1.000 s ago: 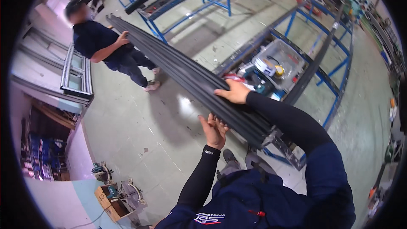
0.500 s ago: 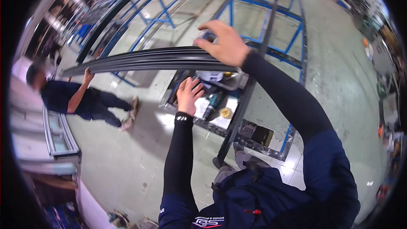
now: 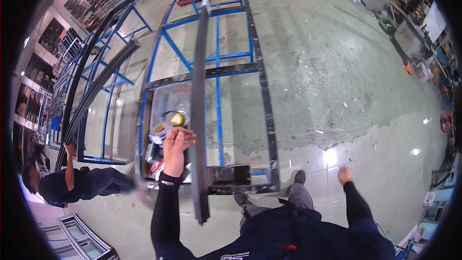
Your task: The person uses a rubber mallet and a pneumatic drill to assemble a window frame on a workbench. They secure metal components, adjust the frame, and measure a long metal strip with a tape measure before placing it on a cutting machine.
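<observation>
My left hand [image 3: 175,153] is raised, palm up, over the tool shelf of a blue and black metal frame. Its fingers are loosely bent and nothing shows in them. Just right of it runs a long dark profile bar [image 3: 198,91], lying lengthwise over the frame; I cannot tell whether the fingertips touch it. Beyond my fingers lie a yellow tape measure [image 3: 177,119] and a tape roll [image 3: 161,129]. My right hand [image 3: 344,175] hangs low at my right side, away from everything, its fingers mostly hidden. Another person's hand [image 3: 70,150] grips a bundle of black profiles [image 3: 98,84] at the left.
The blue and black frame [image 3: 269,139] stands before me, with a second blue stand [image 3: 107,115] to its left. A person in dark clothes [image 3: 62,188] is at the far left, above a window frame [image 3: 82,238]. Equipment [image 3: 409,36] lines the right side.
My view has turned right. My right hand has dropped from above the profiles to my side. The black bundle has swung left, away from me, with the other person holding it.
</observation>
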Motion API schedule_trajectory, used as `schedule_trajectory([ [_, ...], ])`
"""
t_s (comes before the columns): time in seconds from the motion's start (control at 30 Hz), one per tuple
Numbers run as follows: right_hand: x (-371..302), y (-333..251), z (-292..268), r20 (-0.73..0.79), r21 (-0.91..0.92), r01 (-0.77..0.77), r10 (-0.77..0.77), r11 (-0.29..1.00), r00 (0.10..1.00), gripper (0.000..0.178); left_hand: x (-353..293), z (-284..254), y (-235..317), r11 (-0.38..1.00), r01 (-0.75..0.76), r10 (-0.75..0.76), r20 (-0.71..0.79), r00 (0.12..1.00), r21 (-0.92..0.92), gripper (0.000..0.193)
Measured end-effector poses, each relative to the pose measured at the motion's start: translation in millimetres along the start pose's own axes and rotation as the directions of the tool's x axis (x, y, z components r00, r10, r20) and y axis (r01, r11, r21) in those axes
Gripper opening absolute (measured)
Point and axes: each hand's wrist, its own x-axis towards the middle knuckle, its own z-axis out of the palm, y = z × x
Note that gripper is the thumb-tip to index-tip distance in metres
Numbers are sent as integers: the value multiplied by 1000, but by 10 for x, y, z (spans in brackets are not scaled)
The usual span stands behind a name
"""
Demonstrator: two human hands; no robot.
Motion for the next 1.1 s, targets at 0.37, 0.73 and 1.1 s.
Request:
schedule_trajectory([
  [0.37, 168, 1198, -942, 672, 296, -597, 282, 745, 685, 20, 1063, 3172, -1348, 949, 298, -307, -80, 948, -104, 16],
  [0.73, 6174, 16, -1967, 367, 658, -310, 68, 686, 928, 33, 3011, 3703, -2141, 913, 393, -396, -476, 785, -112, 26],
  [1.1, 8549, -529, -2326, 622, 273, -431, 184, 860, 761, 31, 9143, 6181, -1083, 989, 117, -142, 366, 920, 91, 26],
])
